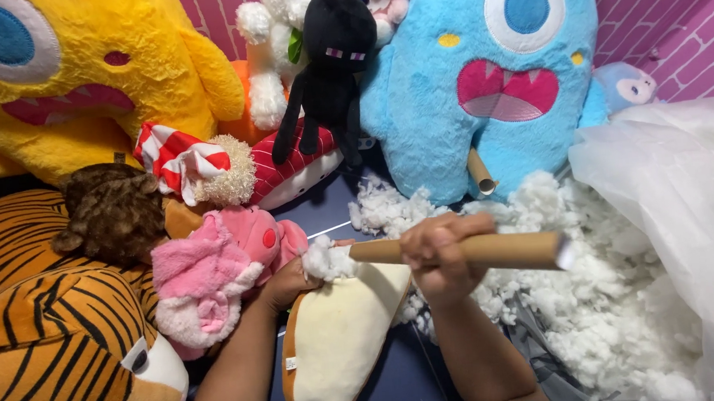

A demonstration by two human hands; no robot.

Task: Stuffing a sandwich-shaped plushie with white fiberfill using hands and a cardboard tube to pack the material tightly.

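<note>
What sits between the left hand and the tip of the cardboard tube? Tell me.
A tuft of white stuffing at the cream plush's opening, between the left hand and the cardboard tube, in the head view.

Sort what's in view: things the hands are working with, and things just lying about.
In use:
- left hand on the cream plush
- right hand gripping the cardboard tube
- tuft of white stuffing at the tube's tip
- stuffing pile

Lying about:
- blue monster plush
- yellow monster plush
- tiger plush
- black plush
- pink plush
</note>
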